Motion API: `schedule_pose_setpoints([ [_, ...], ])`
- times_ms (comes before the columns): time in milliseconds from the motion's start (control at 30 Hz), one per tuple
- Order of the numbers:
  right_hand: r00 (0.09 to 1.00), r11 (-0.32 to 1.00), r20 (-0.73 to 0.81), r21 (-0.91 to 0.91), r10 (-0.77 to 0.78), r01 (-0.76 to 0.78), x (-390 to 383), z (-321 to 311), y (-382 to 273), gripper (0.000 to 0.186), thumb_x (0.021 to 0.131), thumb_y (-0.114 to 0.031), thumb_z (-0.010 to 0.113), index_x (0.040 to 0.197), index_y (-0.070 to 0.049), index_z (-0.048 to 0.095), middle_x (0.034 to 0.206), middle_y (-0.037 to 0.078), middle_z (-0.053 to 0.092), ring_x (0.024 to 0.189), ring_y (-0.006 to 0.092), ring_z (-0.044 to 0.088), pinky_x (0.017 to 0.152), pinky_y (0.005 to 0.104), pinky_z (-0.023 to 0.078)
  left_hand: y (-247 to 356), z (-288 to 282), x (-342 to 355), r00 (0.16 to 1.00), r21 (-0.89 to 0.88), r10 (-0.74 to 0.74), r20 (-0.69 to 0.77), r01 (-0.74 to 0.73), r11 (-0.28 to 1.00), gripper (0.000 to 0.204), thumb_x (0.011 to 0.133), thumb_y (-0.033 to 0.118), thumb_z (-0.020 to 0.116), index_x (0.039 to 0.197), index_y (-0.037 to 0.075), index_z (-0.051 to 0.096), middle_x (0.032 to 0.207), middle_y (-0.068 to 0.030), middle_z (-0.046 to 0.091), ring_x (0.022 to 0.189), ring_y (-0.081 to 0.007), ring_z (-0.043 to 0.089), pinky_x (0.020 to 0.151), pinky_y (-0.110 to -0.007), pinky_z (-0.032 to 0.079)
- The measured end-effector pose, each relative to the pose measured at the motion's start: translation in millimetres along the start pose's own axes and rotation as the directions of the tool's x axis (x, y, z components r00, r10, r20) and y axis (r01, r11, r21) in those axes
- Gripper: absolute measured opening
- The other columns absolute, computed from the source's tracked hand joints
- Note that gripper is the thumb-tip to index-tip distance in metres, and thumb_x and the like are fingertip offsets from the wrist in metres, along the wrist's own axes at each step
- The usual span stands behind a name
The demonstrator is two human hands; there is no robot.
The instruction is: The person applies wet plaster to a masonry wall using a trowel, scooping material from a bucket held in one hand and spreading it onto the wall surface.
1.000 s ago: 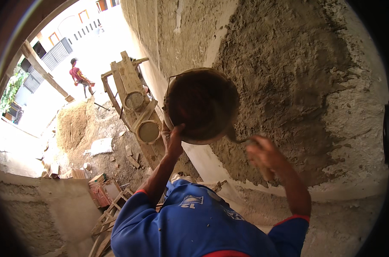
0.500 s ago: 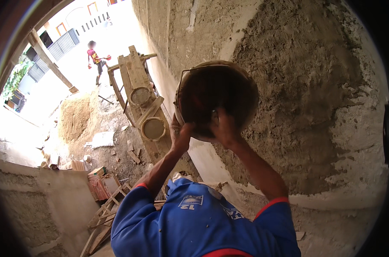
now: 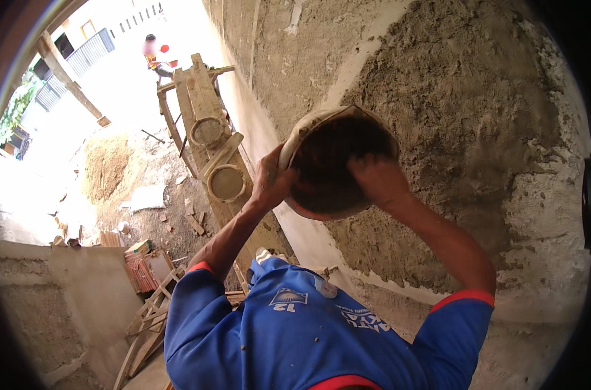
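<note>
A wide bucket [image 3: 308,125] is tilted with its dark mouth toward me, in front of a rough, partly wet plastered wall [image 3: 458,130]. My left hand [image 3: 273,180] grips the bucket's left rim, thumb over the edge. In front of the mouth, at its right side, is my right hand [image 3: 379,180], closed and slightly blurred. What it holds, if anything, is hidden. The bucket's contents are too dark to make out.
To the left runs a wooden plank scaffold [image 3: 195,97] carrying two round tubs of grey material. Below it lie a sand heap [image 3: 107,169], a pale sack [image 3: 148,198], stacked reddish tiles or bricks [image 3: 141,276] and loose timber [image 3: 149,331]. Another person [image 3: 154,55] is outside with red objects.
My right hand has swung right across the bucket's mouth, its elbow moving outward. The bucket has shifted slightly right and down with my left hand. The person outside has moved toward the scaffold's far end.
</note>
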State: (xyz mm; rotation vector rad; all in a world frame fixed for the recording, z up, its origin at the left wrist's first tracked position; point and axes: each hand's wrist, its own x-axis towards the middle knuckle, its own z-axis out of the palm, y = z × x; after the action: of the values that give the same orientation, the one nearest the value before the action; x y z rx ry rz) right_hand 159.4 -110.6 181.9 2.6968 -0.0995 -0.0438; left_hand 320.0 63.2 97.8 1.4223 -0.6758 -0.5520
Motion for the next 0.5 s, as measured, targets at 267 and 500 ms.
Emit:
schedule_pose_setpoints([
  [267,0.984,0.995,0.174,0.099,-0.023,0.006,-34.2,17.7,-0.6,0.025,0.083,-0.013,0.053,0.106,-0.007,0.059,0.09,0.013,0.061,0.083,0.0285,0.063,0.064,0.0381,0.056,-2.0,8.7,2.1,0.997,0.039,0.054,-0.054,-0.052,0.998,0.064,0.065,-0.001,0.062,0.128,0.003,0.054,0.117,-0.0197,0.061,0.107,-0.0274,0.061,0.091,-0.036,0.048],
  [500,0.943,0.956,0.154,-0.064,0.294,-0.287,-7.6,-9.5,2.5,0.027,0.082,-0.01,0.055,0.107,-0.001,0.059,0.091,0.013,0.062,0.084,0.027,0.061,0.062,0.037,0.055,1.5,16.9,0.4,0.978,0.226,0.186,-0.097,-0.16,0.961,0.066,0.066,-0.001,0.07,0.129,0.001,0.053,0.129,-0.0154,0.056,0.116,-0.0217,0.056,0.097,-0.034,0.045],
])
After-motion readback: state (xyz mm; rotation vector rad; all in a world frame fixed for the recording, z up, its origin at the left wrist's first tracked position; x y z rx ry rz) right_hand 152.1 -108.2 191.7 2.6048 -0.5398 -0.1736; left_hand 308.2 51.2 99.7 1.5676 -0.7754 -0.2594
